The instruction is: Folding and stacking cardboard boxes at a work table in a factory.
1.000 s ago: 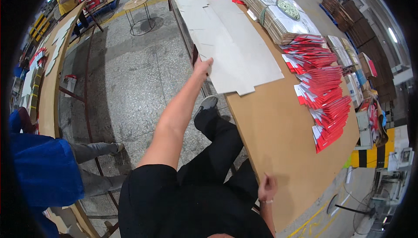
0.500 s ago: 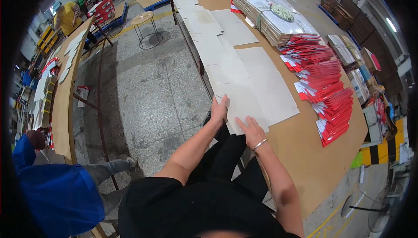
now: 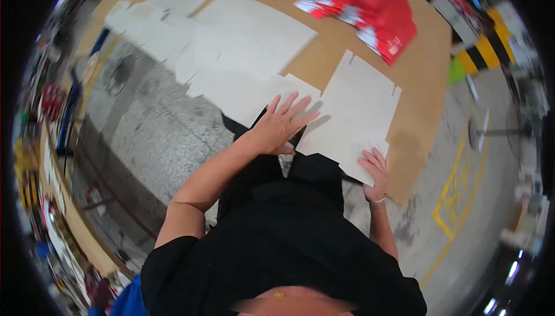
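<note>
A flat white slotted cardboard sheet (image 3: pixel 352 108) lies tilted near me on the brown table. My right hand (image 3: pixel 377 172) is at its near right corner, fingers on top and the thumb hidden, apparently gripping the edge. A bracelet circles that wrist. My left hand (image 3: pixel 283 122) has its fingers spread, over the gap between this sheet and the row of overlapping white cardboard sheets (image 3: pixel 231 44) to the left. Whether its fingertips touch cardboard I cannot tell.
The brown table (image 3: pixel 419 137) curves round in front of me. Red and white packets (image 3: pixel 370 4) lie fanned at its far side. Another long table (image 3: pixel 87 223) stands to the left, with a person's blue garment (image 3: pixel 127 298) near it. A floor fan (image 3: pixel 491 132) stands right.
My view has turned to the right. One white sheet now lies apart, right of the row, with my right hand at its corner. My left hand has lifted from the row's edge and spread its fingers.
</note>
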`<state>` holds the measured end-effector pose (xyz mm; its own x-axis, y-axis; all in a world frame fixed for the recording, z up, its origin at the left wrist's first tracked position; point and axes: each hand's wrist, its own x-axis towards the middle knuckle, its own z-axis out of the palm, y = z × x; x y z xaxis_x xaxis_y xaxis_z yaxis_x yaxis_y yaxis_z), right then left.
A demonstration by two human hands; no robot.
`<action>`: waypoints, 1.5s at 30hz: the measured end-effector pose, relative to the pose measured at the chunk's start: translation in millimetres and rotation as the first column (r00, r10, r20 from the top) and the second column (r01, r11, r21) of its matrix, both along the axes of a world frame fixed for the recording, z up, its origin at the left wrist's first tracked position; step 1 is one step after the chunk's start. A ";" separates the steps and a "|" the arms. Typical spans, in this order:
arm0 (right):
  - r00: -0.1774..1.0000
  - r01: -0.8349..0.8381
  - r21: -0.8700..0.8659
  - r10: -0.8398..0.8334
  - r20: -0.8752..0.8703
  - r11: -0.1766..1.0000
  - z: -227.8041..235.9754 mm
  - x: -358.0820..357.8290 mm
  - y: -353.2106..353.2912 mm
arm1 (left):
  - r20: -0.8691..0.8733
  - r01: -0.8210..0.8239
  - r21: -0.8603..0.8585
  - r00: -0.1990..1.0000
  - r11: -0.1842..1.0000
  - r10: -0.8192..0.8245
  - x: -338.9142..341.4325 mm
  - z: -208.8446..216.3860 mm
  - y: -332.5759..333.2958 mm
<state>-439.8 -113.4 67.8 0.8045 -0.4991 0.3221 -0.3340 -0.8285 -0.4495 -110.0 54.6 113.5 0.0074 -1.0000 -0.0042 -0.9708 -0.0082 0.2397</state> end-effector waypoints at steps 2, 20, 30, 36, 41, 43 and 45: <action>0.993 0.082 -0.028 -0.084 -0.079 0.996 0.2 -45.3 5.9 | -0.101 0.190 -0.047 0.976 0.981 -0.194 -27.6 -34.0 -24.0; 0.983 0.065 -0.091 -0.048 0.177 0.994 -16.7 3.0 11.2 | 0.218 0.509 -0.168 0.855 0.845 -0.471 -83.2 -49.2 -72.0; 0.995 0.074 -0.016 -0.073 0.069 0.997 -0.1 10.8 13.3 | 0.289 0.223 -0.225 0.945 0.949 -0.153 -91.5 -72.2 -74.3; 0.963 0.141 0.380 -0.215 0.161 0.914 -7.6 -13.2 73.1 | 0.422 0.187 0.162 0.874 0.969 -0.239 -123.7 -43.8 -74.6; 0.457 -0.064 0.972 -0.873 -0.171 -0.224 -12.4 11.8 94.4 | 0.295 0.193 0.103 0.931 0.976 -0.215 -165.5 -62.8 -61.5; 0.447 0.068 0.996 -0.891 -0.081 -0.056 -22.8 5.6 91.7 | 0.216 0.197 0.012 0.957 0.980 -0.195 -169.3 -65.4 -60.9; 0.519 0.351 0.906 -0.855 0.022 0.237 -25.0 -1.5 88.6 | 0.149 0.188 -0.079 0.973 0.979 -0.175 -161.8 -65.6 -60.9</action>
